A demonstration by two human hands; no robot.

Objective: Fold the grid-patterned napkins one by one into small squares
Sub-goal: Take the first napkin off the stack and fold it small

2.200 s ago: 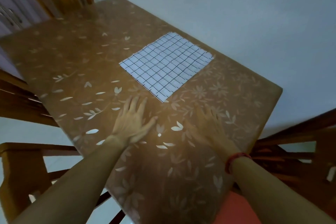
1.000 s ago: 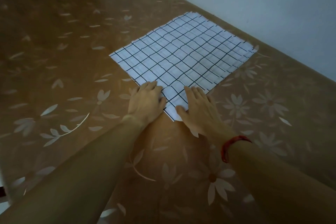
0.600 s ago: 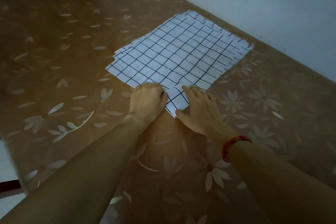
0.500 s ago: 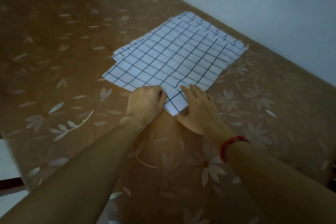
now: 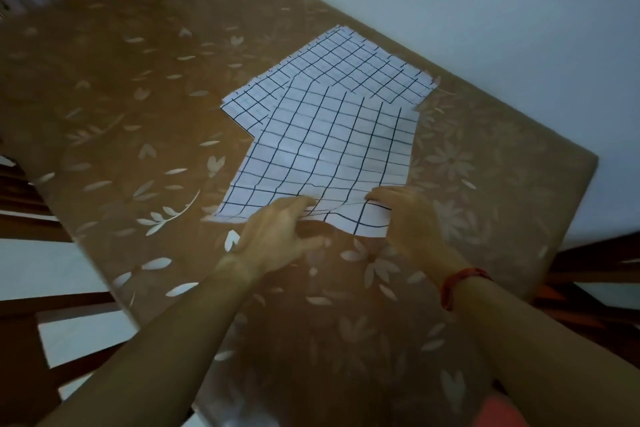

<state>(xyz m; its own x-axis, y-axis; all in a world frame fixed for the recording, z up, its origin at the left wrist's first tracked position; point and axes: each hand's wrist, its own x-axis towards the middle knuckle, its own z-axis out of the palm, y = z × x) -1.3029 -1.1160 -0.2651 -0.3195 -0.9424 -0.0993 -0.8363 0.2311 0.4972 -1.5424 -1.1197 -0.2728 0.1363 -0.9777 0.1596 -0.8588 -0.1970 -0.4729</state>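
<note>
Here the left hand (image 5: pixel 277 236) and right hand (image 5: pixel 408 218) each pinch the near edge of the top white black-gridded paper napkin (image 5: pixel 325 156), drawn partly off the stack of matching napkins (image 5: pixel 346 69), seemingly to fold it alone.

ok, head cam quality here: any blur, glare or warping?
Head view: dim, bluish light; motion blur smears the left hand and the table edge at left; wide-angle warping bends the table's far edge; soft sheen on the tabletop, no hard glare; top napkin grid lines stay readable.
</note>
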